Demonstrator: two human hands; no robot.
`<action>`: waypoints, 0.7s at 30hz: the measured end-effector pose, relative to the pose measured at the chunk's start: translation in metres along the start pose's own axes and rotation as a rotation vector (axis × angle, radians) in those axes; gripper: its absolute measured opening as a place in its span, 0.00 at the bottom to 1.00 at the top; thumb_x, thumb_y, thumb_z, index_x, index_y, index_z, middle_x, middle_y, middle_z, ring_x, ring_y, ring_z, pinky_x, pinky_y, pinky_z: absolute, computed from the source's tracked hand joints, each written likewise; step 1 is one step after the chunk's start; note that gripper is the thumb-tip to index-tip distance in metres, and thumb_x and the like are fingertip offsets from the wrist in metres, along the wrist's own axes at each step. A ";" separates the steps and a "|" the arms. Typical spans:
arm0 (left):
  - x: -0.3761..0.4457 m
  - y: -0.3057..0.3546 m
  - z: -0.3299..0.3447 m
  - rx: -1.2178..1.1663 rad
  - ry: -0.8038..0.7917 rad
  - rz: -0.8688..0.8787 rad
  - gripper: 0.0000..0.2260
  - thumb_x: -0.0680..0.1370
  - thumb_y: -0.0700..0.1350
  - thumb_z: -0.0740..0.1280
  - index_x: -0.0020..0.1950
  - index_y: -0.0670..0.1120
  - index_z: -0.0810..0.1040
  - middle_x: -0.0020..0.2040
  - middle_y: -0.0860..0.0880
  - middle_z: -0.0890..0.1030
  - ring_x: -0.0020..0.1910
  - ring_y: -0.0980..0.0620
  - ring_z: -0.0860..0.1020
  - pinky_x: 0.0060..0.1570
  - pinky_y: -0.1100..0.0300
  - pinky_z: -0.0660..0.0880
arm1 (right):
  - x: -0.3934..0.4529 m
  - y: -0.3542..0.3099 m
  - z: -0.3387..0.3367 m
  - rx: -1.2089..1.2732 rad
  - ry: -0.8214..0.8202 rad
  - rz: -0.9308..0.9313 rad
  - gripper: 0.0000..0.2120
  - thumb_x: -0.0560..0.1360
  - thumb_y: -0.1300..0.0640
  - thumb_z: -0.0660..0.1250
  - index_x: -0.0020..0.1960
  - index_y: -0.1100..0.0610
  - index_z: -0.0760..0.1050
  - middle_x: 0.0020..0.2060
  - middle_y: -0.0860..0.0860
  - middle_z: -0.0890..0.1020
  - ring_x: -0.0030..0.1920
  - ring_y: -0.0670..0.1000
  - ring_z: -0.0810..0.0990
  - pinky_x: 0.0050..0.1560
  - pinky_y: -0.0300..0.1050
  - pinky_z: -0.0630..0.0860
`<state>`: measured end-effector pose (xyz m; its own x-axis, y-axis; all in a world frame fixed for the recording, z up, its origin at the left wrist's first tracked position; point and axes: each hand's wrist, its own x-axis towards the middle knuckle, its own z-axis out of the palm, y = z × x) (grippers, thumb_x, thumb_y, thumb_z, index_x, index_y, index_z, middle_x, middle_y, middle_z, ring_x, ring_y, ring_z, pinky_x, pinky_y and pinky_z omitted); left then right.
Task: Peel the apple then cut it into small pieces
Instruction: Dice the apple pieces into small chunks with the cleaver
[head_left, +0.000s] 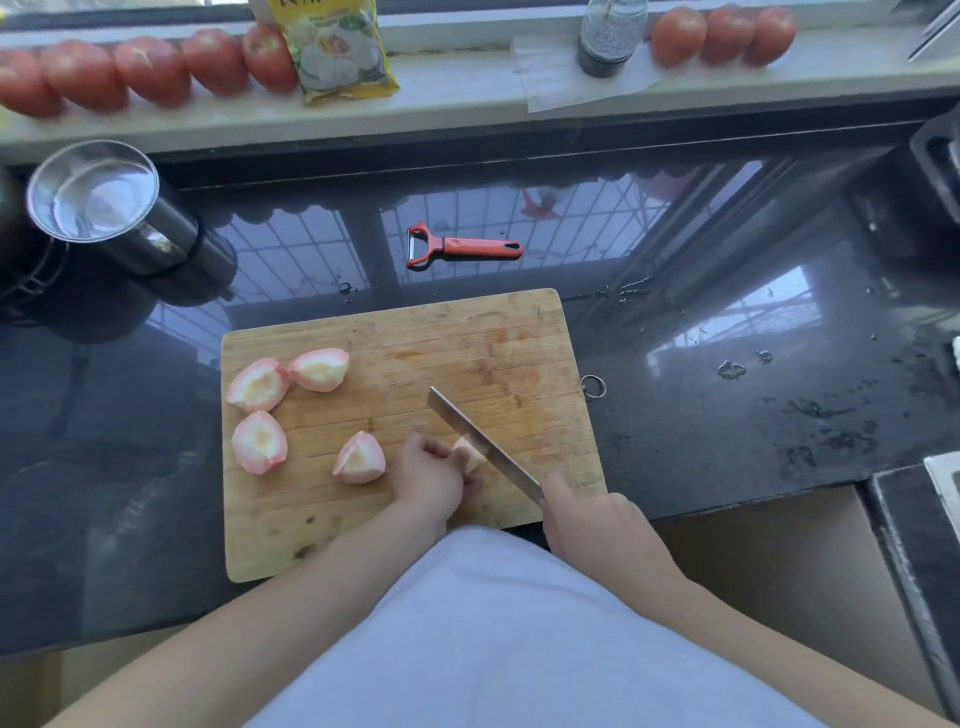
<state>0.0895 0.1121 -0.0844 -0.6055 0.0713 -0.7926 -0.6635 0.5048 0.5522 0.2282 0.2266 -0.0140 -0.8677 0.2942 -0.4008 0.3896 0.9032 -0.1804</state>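
Head view, looking down at a wooden cutting board (395, 519) on a glossy dark countertop (727, 395). Left hand (428, 480) curled down over a small peeled apple piece (469, 453), fingers (434, 447) closed around it, pinning it to the board. Right hand (592, 522) wrapped tight around the handle of a kitchen knife (480, 444), blade angled up and away, edge resting against the piece just right of the left fingertips. Four larger peeled apple chunks to the left of the fingers: one (359, 458) just beside the left hand, three (258, 441) (258, 384) (319, 369) well apart near the board's left edge. Bare board beyond the blade, toward the far and right edges. Red peeler (462, 247) on the counter, well beyond the board's far edge. Near board edge close to the person's white shirt (519, 623).
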 end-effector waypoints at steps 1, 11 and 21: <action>0.001 0.000 0.003 -0.054 -0.005 -0.029 0.07 0.81 0.39 0.69 0.48 0.44 0.70 0.46 0.42 0.84 0.32 0.49 0.85 0.30 0.61 0.77 | 0.001 0.002 0.003 0.014 0.022 -0.011 0.23 0.62 0.60 0.75 0.38 0.52 0.58 0.21 0.45 0.54 0.20 0.49 0.46 0.24 0.38 0.39; 0.002 -0.006 0.006 -0.141 -0.038 -0.038 0.08 0.83 0.39 0.65 0.47 0.45 0.68 0.48 0.36 0.83 0.34 0.46 0.84 0.34 0.57 0.82 | -0.002 0.005 0.018 -0.014 0.088 -0.039 0.21 0.54 0.64 0.75 0.37 0.54 0.65 0.22 0.45 0.54 0.20 0.55 0.51 0.28 0.36 0.38; -0.002 -0.005 0.001 -0.022 -0.026 0.028 0.07 0.82 0.45 0.69 0.47 0.45 0.74 0.42 0.45 0.82 0.30 0.53 0.80 0.40 0.54 0.80 | -0.004 0.008 0.027 -0.082 0.014 0.003 0.23 0.51 0.63 0.79 0.36 0.54 0.68 0.20 0.47 0.59 0.17 0.56 0.54 0.27 0.39 0.35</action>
<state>0.0944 0.1106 -0.0860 -0.6122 0.1075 -0.7834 -0.6563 0.4835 0.5792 0.2430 0.2238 -0.0377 -0.8709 0.3008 -0.3887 0.3660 0.9247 -0.1046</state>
